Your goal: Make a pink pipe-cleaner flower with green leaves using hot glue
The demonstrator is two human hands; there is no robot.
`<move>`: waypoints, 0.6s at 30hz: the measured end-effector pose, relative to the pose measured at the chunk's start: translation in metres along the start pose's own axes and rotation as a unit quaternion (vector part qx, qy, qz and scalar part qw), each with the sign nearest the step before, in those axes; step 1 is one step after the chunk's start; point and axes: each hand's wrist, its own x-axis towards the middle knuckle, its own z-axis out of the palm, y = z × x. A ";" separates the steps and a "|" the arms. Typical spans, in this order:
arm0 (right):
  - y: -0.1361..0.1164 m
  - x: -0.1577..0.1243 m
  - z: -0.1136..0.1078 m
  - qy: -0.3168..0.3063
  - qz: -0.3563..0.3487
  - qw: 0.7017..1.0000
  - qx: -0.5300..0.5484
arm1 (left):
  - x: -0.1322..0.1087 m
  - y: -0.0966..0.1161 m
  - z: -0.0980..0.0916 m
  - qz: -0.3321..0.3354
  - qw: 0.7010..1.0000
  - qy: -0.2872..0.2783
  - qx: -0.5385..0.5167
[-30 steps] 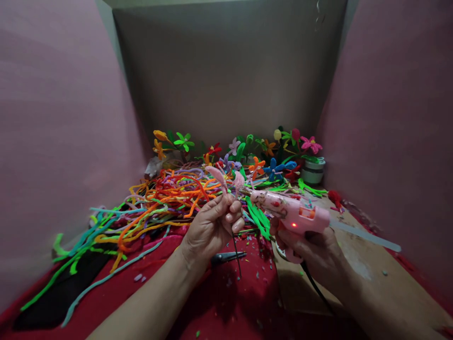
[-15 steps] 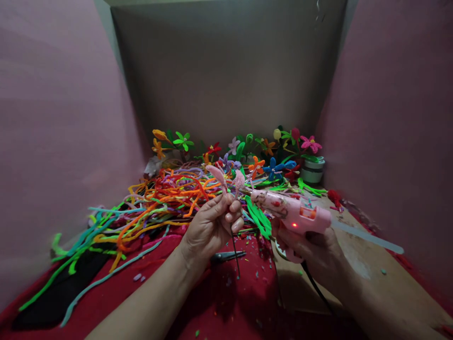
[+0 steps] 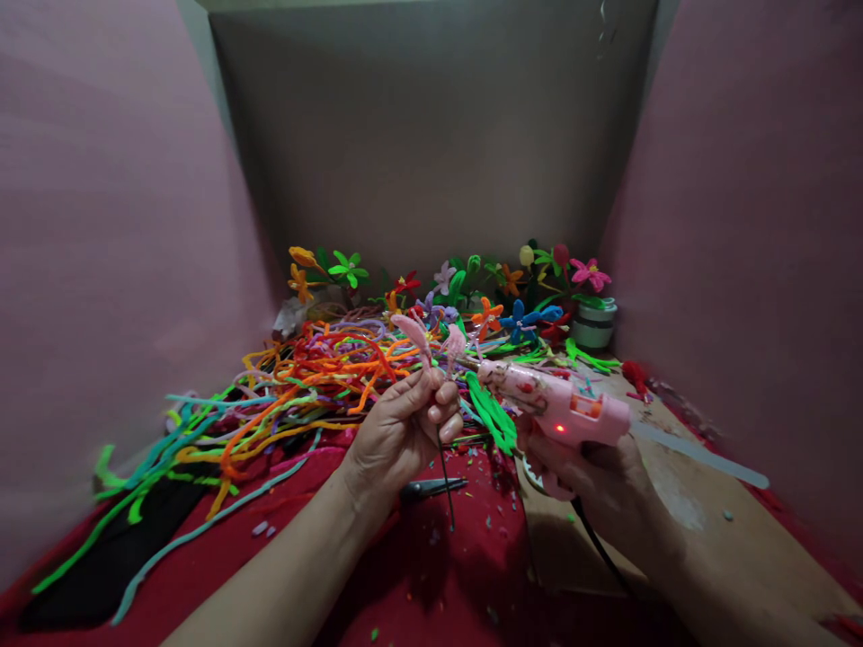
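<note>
Between its thumb and fingers my left hand [image 3: 404,422] pinches a pink pipe-cleaner flower [image 3: 413,332], its petals pointing up and its thin dark stem [image 3: 446,485] hanging below. My right hand [image 3: 593,472] is wrapped round the handle of a pink hot glue gun [image 3: 556,400], whose red light glows. The nozzle points left, close beside the right-hand petal; whether it touches is too small to tell. A clear glue stick [image 3: 701,454] juts from the gun's rear. Under my left hand lies a dark-handled tool, perhaps scissors [image 3: 435,488], on the red cloth.
Loose, many-coloured pipe cleaners [image 3: 303,377] heap across the left and middle. Finished pipe-cleaner flowers [image 3: 519,322] line the back, near a pale striped pot [image 3: 596,323]. A brown board [image 3: 573,548] lies at right, and a black flat item [image 3: 121,557] at left. Pink walls rise on both sides.
Hardly anything differs. The view has shifted very slightly; both hands, the pink flower and the glue gun keep nearly the same positions.
</note>
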 end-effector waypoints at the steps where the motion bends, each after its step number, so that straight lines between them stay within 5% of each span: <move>1: 0.000 0.000 0.000 -0.001 -0.004 1.000 0.001 | 0.000 0.000 0.000 -0.001 1.000 0.002 0.000; 18: 0.008 0.001 -0.001 0.004 -0.001 1.000 -0.026 | 0.000 0.000 -0.003 0.005 1.000 -0.027 -0.012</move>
